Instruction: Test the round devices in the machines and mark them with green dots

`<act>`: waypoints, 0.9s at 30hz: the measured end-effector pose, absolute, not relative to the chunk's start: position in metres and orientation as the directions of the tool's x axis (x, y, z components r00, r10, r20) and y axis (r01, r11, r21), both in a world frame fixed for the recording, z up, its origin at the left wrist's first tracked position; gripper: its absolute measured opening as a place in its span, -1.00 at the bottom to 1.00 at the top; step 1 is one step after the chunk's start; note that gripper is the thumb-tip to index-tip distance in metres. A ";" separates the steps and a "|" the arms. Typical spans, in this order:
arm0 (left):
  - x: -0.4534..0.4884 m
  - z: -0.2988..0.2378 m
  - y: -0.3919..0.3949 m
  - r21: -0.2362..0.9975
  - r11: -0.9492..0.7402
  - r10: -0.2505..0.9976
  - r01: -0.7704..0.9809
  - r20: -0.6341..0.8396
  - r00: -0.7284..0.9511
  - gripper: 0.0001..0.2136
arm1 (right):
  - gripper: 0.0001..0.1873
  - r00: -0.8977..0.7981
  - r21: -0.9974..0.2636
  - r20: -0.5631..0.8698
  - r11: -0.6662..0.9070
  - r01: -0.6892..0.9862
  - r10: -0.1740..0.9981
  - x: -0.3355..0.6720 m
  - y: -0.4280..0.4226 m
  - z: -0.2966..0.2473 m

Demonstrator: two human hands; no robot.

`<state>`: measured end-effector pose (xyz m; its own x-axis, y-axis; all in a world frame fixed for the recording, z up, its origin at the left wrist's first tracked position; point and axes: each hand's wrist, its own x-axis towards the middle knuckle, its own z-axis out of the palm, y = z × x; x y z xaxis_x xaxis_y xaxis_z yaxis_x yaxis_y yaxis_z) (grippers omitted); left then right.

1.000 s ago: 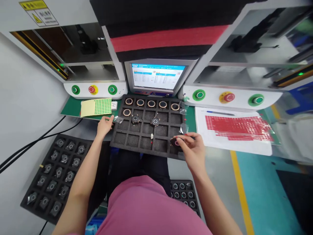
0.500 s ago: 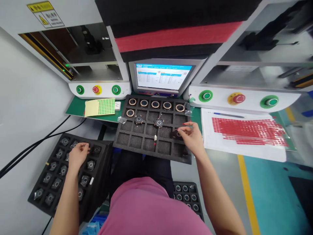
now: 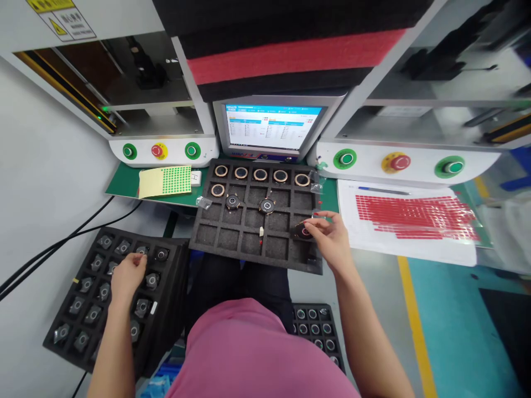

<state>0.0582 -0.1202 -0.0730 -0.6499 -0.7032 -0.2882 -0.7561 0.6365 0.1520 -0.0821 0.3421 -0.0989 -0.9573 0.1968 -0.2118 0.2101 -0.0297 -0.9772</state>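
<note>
My right hand (image 3: pixel 333 241) pinches a dark watch case (image 3: pixel 303 231) between thumb and fingers at the right side of the black foam tray (image 3: pixel 254 257). Two watch cases with round sensor backs, one on the left (image 3: pixel 233 202) and one nearer the middle (image 3: pixel 267 205), lie on this tray's dividers. Gold-rimmed watch cases (image 3: pixel 260 174) fill its back row. Over the left foam tray (image 3: pixel 165 309), my left hand (image 3: pixel 128 275) has its fingers closed together beside a watch case (image 3: pixel 141 251); anything inside them is hidden. Film-wrapped watch cases (image 3: pixel 94 313) sit in several pockets there.
A monitor (image 3: pixel 271 127) stands behind the middle tray, between two machines with green and red buttons (image 3: pixel 400 162). Green dot stickers (image 3: pixel 176 181) lie left, red label strips (image 3: pixel 415 216) and a pen (image 3: pixel 384 190) right. Another filled tray (image 3: pixel 317 319) is low by my legs.
My left hand has drawn back slightly towards me and left, uncovering a watch case in the left tray. My right hand still holds its watch case, now tilted a little differently. The view has shifted slightly.
</note>
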 end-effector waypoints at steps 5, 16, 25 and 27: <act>0.063 -0.077 -0.120 0.075 0.640 -0.705 -0.765 -0.338 -0.623 -0.79 | -0.39 -0.954 -0.975 -0.220 -0.050 0.214 0.202 -0.079 0.340 -0.096; 0.061 -0.059 -0.099 0.071 0.690 -0.697 -0.720 -0.204 -0.688 -0.68 | -0.39 -0.968 -0.979 -0.198 -0.086 0.187 0.157 -0.073 0.331 -0.084; 0.014 -0.015 0.037 0.733 0.653 -0.194 -0.188 -0.078 -0.978 -0.77 | -0.66 -0.996 -0.972 -0.053 -0.225 0.066 -0.065 -0.031 0.297 -0.030; 0.004 -0.005 0.074 0.859 0.508 0.099 -0.072 -0.141 -0.985 -0.79 | -0.70 -0.994 -0.962 -0.008 -0.269 0.038 -0.114 -0.022 0.292 -0.017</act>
<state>0.0036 0.0739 -0.0050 -0.9850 0.0993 -0.1410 -0.0716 0.5077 0.8585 -0.0220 0.2919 -0.0170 -0.9935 -0.1135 -0.0076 0.0381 -0.2687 -0.9625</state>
